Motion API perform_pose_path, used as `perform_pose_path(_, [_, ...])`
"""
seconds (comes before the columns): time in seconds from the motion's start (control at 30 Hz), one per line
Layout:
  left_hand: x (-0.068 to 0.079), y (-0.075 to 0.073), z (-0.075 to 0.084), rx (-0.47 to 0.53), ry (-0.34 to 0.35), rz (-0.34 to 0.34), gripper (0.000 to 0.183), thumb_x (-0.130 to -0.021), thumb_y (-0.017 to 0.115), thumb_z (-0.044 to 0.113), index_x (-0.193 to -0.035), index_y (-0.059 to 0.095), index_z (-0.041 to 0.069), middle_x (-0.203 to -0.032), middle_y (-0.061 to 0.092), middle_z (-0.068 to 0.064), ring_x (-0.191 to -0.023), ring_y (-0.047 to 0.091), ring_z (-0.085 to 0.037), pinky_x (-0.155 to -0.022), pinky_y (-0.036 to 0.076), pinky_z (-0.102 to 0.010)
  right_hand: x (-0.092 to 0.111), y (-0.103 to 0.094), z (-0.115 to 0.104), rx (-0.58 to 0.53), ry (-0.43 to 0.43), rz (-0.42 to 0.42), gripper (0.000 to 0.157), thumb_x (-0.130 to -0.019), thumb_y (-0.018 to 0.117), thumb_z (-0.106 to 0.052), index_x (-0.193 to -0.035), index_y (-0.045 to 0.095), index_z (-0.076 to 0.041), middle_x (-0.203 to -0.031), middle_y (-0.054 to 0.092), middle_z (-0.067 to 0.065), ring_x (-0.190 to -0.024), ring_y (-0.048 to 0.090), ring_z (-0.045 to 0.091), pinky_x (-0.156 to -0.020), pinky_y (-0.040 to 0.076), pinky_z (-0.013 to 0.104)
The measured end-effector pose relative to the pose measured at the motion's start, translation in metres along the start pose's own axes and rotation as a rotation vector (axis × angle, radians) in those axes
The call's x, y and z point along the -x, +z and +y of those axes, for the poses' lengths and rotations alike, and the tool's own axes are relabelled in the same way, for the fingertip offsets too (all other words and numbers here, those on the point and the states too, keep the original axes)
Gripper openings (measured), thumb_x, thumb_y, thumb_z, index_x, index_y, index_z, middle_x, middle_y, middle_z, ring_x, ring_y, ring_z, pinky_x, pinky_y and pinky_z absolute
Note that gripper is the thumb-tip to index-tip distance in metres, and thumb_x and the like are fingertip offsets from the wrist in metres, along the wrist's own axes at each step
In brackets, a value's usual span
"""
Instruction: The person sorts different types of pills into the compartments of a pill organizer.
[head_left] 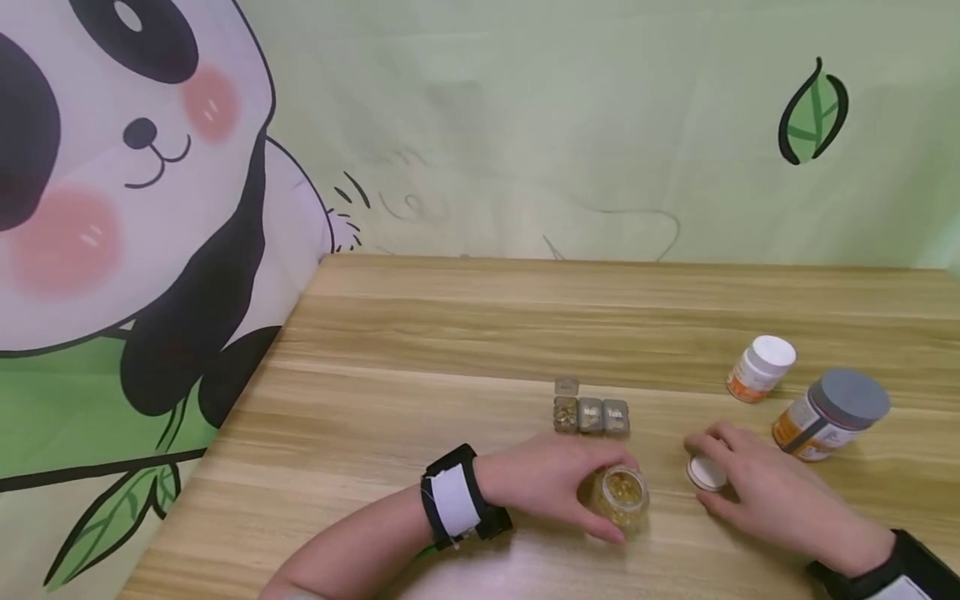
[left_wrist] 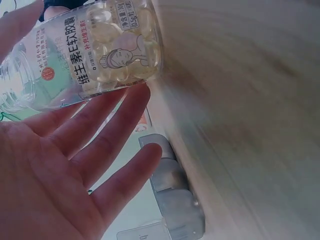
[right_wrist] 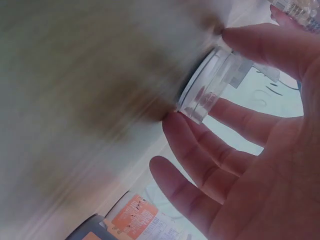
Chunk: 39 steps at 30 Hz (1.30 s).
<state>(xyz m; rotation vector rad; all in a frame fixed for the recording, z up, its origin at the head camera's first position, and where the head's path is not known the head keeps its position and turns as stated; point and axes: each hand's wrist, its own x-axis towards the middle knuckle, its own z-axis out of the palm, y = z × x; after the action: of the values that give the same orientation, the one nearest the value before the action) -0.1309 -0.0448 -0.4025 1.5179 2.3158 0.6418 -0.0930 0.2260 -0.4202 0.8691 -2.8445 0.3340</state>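
A clear bottle of golden softgels (head_left: 624, 492) stands uncapped on the table, with Chinese print on its side in the left wrist view. My left hand (head_left: 558, 483) holds it between thumb and fingers; the ring and little fingers reach out straighter below it in the left wrist view. To the right, my right hand (head_left: 780, 500) has its thumb and fingertips around a round white-topped lid (head_left: 707, 472) at the tabletop. The lid's clear rim (right_wrist: 207, 92) faces the palm. Behind the left hand sits a small grey pill organizer (head_left: 591, 415), its leftmost compartment open with golden softgels inside.
A white bottle with an orange label (head_left: 759, 368) and a larger grey-lidded jar (head_left: 831, 415) stand beyond the right hand. The wooden table (head_left: 450, 325) meets a green backdrop (head_left: 525, 125) printed with a panda.
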Motion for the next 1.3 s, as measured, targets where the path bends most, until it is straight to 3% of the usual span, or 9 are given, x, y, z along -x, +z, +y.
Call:
perform_pose_path(0.2, [0.000, -0.001, 0.001, -0.017, -0.015, -0.020, 0.054, -0.077, 0.060, 0.058, -0.117, 0.049, 0.023, -0.105, 0.048, 0.022, -0.092, 0.039, 0.015, -0.077, 0.032, -0.009, -0.003, -0.001, 0.002, -0.045, 0.005, -0.049, 0.039, -0.069, 0.075, -0.027, -0.102, 0.058, -0.015, -0.092, 0.048, -0.007, -0.075, 0.047, 0.005, -0.063, 0.043, 0.027])
perform_pose_path(0.3, [0.001, -0.001, 0.001, -0.021, -0.022, -0.024, 0.056, -0.077, 0.060, 0.058, -0.118, 0.050, 0.022, -0.107, 0.049, 0.021, -0.092, 0.040, 0.015, -0.077, 0.032, -0.009, -0.005, -0.003, 0.002, -0.124, 0.011, -0.048, 0.040, -0.070, 0.075, -0.025, -0.104, 0.056, -0.014, -0.094, 0.050, -0.008, -0.078, 0.049, 0.004, -0.064, 0.044, 0.027])
perform_pose_path(0.43, [0.000, 0.001, 0.000, -0.008, -0.014, -0.021, 0.057, -0.076, 0.061, 0.057, -0.119, 0.051, 0.021, -0.109, 0.051, 0.020, -0.093, 0.040, 0.014, -0.077, 0.032, -0.009, -0.008, -0.010, -0.005, -0.251, -0.026, 0.043, 0.046, -0.071, 0.074, -0.019, -0.111, 0.053, -0.013, -0.098, 0.055, -0.008, -0.084, 0.052, 0.005, -0.069, 0.046, 0.028])
perform_pose_path(0.63, [0.002, 0.003, -0.002, -0.005, 0.000, 0.004, 0.056, -0.077, 0.060, 0.058, -0.118, 0.052, 0.021, -0.109, 0.052, 0.019, -0.093, 0.040, 0.014, -0.077, 0.032, -0.009, -0.021, -0.032, -0.028, -0.406, -0.145, 0.174, 0.056, -0.075, 0.072, -0.012, -0.125, 0.049, -0.022, -0.116, 0.055, -0.009, -0.099, 0.052, 0.005, -0.080, 0.041, 0.022])
perform_pose_path(0.87, [0.002, 0.004, -0.002, 0.000, 0.005, 0.035, 0.056, -0.076, 0.063, 0.056, -0.117, 0.053, 0.019, -0.102, 0.052, 0.019, -0.080, 0.043, 0.011, -0.066, 0.035, -0.009, -0.031, -0.034, -0.057, -0.680, -0.211, 0.260, 0.052, -0.069, 0.075, -0.004, -0.114, 0.052, -0.016, -0.112, 0.058, -0.002, -0.104, 0.053, 0.015, -0.090, 0.036, 0.023])
perform_pose_path(1.0, [0.003, 0.004, -0.002, 0.000, -0.026, 0.044, 0.054, -0.074, 0.064, 0.057, -0.112, 0.053, 0.020, -0.089, 0.050, 0.018, -0.066, 0.040, 0.006, -0.053, 0.033, -0.012, -0.030, -0.025, -0.064, -0.739, -0.202, 0.215, 0.048, -0.070, 0.076, -0.010, -0.110, 0.050, -0.018, -0.111, 0.057, -0.003, -0.105, 0.052, 0.015, -0.092, 0.035, 0.025])
perform_pose_path(1.1, [0.003, 0.004, -0.001, 0.002, -0.043, 0.040, 0.069, -0.074, 0.063, 0.059, -0.128, 0.044, 0.021, -0.079, 0.048, 0.016, -0.060, 0.037, 0.002, -0.048, 0.031, -0.015, -0.029, -0.019, -0.064, -0.751, -0.172, 0.174, 0.044, -0.072, 0.074, -0.015, -0.108, 0.049, -0.020, -0.110, 0.056, -0.007, -0.105, 0.052, 0.013, -0.090, 0.037, 0.028])
perform_pose_path(1.23, [0.005, 0.003, -0.001, 0.017, -0.049, 0.022, 0.087, -0.076, 0.060, 0.059, -0.144, 0.018, 0.027, -0.082, 0.049, 0.016, -0.061, 0.038, 0.001, -0.049, 0.032, -0.015, -0.028, -0.012, -0.063, -0.775, -0.152, 0.148, 0.040, -0.074, 0.073, -0.019, -0.105, 0.049, -0.022, -0.110, 0.056, -0.009, -0.104, 0.052, 0.013, -0.089, 0.039, 0.032])
perform_pose_path(1.3, [0.006, 0.002, -0.001, 0.019, -0.041, 0.023, 0.084, -0.076, 0.060, 0.059, -0.143, 0.022, 0.026, -0.087, 0.050, 0.018, -0.062, 0.039, 0.002, -0.051, 0.033, -0.015, -0.028, -0.009, -0.063, -0.787, -0.152, 0.146, 0.040, -0.073, 0.074, -0.019, -0.104, 0.049, -0.023, -0.110, 0.057, -0.008, -0.104, 0.053, 0.013, -0.089, 0.039, 0.032])
